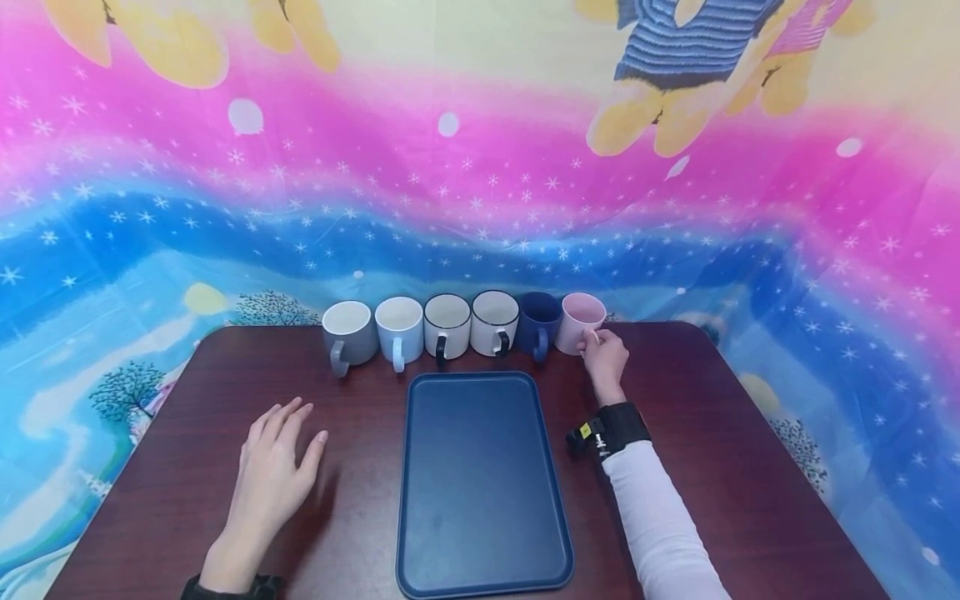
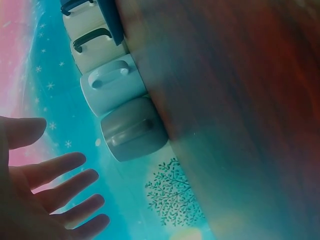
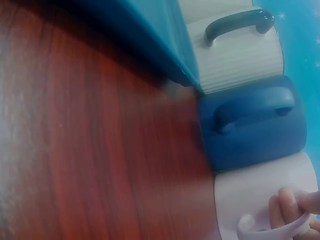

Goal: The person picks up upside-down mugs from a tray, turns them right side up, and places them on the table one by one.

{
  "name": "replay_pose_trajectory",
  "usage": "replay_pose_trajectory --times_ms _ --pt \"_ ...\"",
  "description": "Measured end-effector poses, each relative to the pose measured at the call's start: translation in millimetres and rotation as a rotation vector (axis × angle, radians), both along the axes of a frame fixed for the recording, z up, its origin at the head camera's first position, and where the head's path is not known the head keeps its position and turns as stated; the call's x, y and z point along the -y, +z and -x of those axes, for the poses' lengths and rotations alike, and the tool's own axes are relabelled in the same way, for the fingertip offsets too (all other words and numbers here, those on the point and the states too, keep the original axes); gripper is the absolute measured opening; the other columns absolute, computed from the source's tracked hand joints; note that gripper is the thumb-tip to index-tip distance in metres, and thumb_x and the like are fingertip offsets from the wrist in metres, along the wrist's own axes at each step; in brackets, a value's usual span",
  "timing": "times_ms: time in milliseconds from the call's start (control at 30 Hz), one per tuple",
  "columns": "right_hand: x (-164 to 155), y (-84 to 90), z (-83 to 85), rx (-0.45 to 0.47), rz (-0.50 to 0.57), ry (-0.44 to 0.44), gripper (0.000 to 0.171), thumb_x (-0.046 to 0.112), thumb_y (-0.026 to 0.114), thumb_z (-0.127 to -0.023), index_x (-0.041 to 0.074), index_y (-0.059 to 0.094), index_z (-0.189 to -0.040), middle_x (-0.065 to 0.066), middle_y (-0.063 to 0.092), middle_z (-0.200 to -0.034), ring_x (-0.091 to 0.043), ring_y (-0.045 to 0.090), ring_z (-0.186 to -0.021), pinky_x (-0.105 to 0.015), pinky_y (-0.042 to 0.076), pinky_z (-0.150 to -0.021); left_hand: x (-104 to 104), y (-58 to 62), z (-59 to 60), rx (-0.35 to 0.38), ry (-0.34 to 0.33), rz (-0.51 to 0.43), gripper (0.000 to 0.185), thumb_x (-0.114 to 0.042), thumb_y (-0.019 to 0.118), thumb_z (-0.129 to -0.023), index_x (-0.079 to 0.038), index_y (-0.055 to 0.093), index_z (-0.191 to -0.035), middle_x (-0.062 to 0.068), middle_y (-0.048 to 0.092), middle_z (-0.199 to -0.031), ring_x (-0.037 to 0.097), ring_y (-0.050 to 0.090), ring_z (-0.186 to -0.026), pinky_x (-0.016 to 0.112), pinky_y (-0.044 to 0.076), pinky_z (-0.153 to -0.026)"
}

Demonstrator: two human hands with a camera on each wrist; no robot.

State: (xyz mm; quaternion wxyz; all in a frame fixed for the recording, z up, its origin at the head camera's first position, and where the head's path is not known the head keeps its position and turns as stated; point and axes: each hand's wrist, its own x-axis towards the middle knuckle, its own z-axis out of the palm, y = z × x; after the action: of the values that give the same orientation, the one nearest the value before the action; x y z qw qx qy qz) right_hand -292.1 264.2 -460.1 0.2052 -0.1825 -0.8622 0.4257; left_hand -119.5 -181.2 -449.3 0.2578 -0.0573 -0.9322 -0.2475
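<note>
At the right end of a row of mugs, my right hand [image 1: 606, 360] grips the handle of the pink mug [image 1: 577, 315]. Its fingers pass through the handle in the right wrist view, and the mug stands upright on the table. Beside it is the dark blue mug [image 3: 255, 125]. My left hand [image 1: 273, 467] hovers over the left part of the table with fingers spread and nothing in them. Nearest to it are the grey mug [image 1: 351, 335] and the light blue mug [image 1: 400, 333]. Two white mugs with black handles, one left [image 1: 447, 327] and one right [image 1: 494, 325], fill the middle.
A dark blue rectangular tray [image 1: 480, 483] lies in the middle of the brown table [image 1: 352, 467], in front of the mugs. The mugs line the table's far edge, handles toward me. A patterned cloth [image 1: 450, 208] hangs behind and at both sides.
</note>
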Motion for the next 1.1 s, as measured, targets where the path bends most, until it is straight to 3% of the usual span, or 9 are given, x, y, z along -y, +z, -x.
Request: replay_pose_trajectory --times_ms 500,833,1000,1100 --pt "-12 6.6 3.2 0.112 -0.108 0.152 0.039 0.032 0.043 -0.100 0.000 0.065 -0.100 -0.020 0.070 -0.095 -0.034 0.062 -0.091 -0.044 0.047 -0.085 -2 -0.6 2.1 0.024 0.001 0.022 0.044 -0.019 0.066 -0.086 0.002 0.057 -0.123 0.023 0.052 -0.132 0.043 0.039 -0.124 0.065 0.033 -0.091" --pt "-14 10.6 0.7 0.147 -0.168 0.159 0.042 0.035 0.041 -0.100 -0.001 0.061 -0.090 -0.021 0.064 -0.089 -0.037 0.058 -0.087 -0.045 0.045 -0.080 -4 -2.1 6.2 0.007 0.001 0.042 0.045 -0.018 0.067 -0.085 0.003 0.057 -0.123 0.023 0.053 -0.131 0.043 0.040 -0.123 0.065 0.035 -0.089" --pt "-12 17.7 -11.8 0.203 -0.215 0.087 0.056 0.044 0.038 -0.099 -0.007 0.056 -0.114 -0.031 0.059 -0.112 -0.047 0.052 -0.108 -0.055 0.042 -0.092 -12 0.3 10.2 -0.011 -0.016 0.038 0.047 -0.019 0.067 -0.084 0.003 0.056 -0.124 0.024 0.051 -0.132 0.044 0.039 -0.125 0.065 0.034 -0.092" --pt "-6 19.1 -21.3 0.164 -0.216 0.071 0.061 0.042 0.038 -0.100 -0.010 0.043 -0.130 -0.035 0.048 -0.125 -0.051 0.042 -0.118 -0.057 0.035 -0.100 -19 4.1 13.0 -0.012 -0.029 0.035 0.048 -0.020 0.066 -0.085 0.003 0.055 -0.126 0.024 0.050 -0.134 0.044 0.038 -0.127 0.065 0.032 -0.096"
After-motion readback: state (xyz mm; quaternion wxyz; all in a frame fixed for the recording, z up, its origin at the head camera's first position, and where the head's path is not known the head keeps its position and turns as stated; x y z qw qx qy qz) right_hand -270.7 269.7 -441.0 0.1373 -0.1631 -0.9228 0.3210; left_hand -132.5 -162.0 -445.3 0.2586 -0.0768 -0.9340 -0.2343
